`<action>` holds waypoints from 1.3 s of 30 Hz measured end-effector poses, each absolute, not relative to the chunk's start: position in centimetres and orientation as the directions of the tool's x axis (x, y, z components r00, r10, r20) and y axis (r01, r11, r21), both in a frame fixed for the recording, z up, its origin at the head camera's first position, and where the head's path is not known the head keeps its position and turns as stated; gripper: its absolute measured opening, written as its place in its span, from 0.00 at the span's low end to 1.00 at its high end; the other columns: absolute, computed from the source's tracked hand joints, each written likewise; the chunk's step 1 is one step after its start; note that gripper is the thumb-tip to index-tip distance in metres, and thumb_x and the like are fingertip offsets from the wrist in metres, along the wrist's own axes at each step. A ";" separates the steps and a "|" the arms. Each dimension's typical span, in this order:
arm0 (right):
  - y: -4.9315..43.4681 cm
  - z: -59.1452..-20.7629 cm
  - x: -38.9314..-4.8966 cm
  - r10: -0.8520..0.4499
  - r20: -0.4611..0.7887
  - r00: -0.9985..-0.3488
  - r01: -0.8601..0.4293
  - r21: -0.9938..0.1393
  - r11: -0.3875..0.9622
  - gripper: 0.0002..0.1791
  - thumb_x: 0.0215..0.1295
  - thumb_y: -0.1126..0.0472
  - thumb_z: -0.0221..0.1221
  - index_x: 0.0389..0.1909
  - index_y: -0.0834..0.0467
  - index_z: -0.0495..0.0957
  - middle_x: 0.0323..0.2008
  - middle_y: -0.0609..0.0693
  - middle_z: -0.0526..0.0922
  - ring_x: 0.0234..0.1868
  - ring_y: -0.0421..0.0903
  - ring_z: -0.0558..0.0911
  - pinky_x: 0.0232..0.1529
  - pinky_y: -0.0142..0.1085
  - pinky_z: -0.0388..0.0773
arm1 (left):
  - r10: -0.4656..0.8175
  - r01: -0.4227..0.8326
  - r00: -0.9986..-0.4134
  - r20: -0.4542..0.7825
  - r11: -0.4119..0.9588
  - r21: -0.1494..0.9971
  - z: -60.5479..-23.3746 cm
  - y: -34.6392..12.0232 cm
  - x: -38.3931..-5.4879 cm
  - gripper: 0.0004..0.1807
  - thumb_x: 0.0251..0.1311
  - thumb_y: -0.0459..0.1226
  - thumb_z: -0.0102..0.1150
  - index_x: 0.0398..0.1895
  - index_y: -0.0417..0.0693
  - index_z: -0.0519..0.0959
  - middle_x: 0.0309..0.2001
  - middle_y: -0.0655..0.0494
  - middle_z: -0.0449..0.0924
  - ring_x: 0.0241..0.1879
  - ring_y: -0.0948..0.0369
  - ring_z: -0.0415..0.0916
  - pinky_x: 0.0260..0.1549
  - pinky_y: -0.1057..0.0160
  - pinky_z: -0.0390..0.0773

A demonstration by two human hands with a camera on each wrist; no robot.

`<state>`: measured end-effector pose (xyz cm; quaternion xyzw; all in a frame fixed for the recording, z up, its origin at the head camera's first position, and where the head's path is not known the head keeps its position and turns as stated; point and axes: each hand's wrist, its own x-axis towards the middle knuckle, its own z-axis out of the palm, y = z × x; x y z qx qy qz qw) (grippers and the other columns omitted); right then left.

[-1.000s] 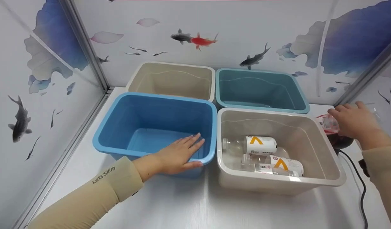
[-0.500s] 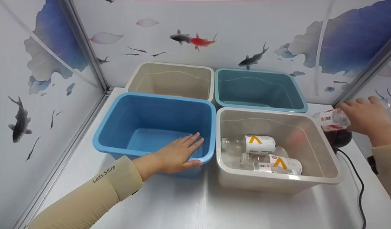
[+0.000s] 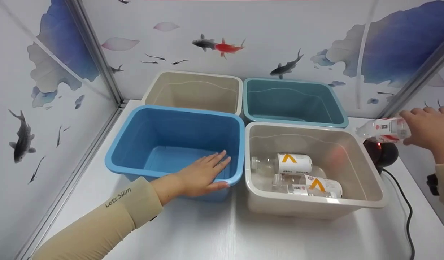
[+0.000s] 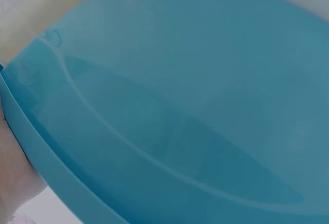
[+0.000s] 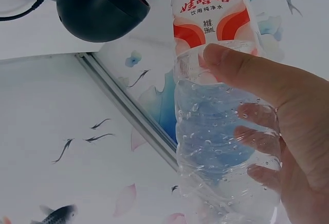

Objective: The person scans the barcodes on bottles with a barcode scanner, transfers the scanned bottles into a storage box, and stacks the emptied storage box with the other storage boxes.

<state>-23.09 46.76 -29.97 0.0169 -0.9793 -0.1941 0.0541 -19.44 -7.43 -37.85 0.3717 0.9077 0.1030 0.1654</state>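
Note:
My right hand (image 3: 429, 128) holds a clear plastic water bottle (image 3: 386, 129) with a red and white label, lying nearly level, its neck toward the bins. In the right wrist view the thumb lies across the label of the bottle (image 5: 216, 126) and the fingers wrap behind it. Just under the bottle is a round black scanner (image 3: 382, 153) with a small red light. My left hand (image 3: 204, 175) rests on the front rim of the blue bin (image 3: 135, 169), fingers straight and reaching over the inside. The left wrist view mostly shows that bin's inner wall (image 4: 195, 80).
A beige bin (image 3: 352, 204) at front right contains two clear bottles with orange-marked white labels (image 3: 295, 164) and a smaller clear bottle (image 3: 297, 190). Behind stand another beige bin (image 3: 193, 92) and a teal bin (image 3: 294, 99). The scanner's black cable (image 3: 409, 216) runs down the table's right side.
My right hand has moved right with the bottle, whose label and neck now show more. A red glow has appeared on the front beige bin's inner wall. My left hand has stayed put.

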 end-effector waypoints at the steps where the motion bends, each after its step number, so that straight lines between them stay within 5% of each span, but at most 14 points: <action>1: 46.7 -29.9 -23.1 -0.050 0.109 -0.993 -0.005 0.378 0.926 0.40 0.28 0.67 0.75 0.48 0.73 0.68 0.43 0.74 0.73 0.44 0.70 0.70 0.54 0.67 0.60 | 0.708 0.640 -0.669 -0.224 0.703 0.311 -37.9 -7.4 -19.4 0.42 0.65 0.63 0.35 0.75 0.52 0.43 0.76 0.54 0.36 0.75 0.53 0.38 0.71 0.49 0.47; 13: 46.3 -28.9 -23.1 -0.002 0.242 -0.970 0.048 0.200 0.979 0.37 0.33 0.72 0.71 0.46 0.78 0.62 0.41 0.78 0.68 0.43 0.73 0.66 0.50 0.65 0.64 | 0.708 0.637 -0.670 -0.225 0.703 0.315 -37.9 -7.4 -19.5 0.42 0.64 0.63 0.35 0.75 0.53 0.42 0.76 0.54 0.36 0.75 0.54 0.38 0.71 0.49 0.47; 39: 43.3 -27.0 -24.2 0.029 0.225 -0.974 0.070 0.176 0.982 0.36 0.48 0.55 0.66 0.52 0.72 0.64 0.46 0.75 0.69 0.44 0.70 0.69 0.49 0.64 0.64 | 0.713 0.648 -0.665 -0.224 0.699 0.303 -37.9 -7.4 -19.5 0.41 0.65 0.62 0.35 0.75 0.52 0.43 0.76 0.52 0.37 0.75 0.53 0.39 0.71 0.49 0.47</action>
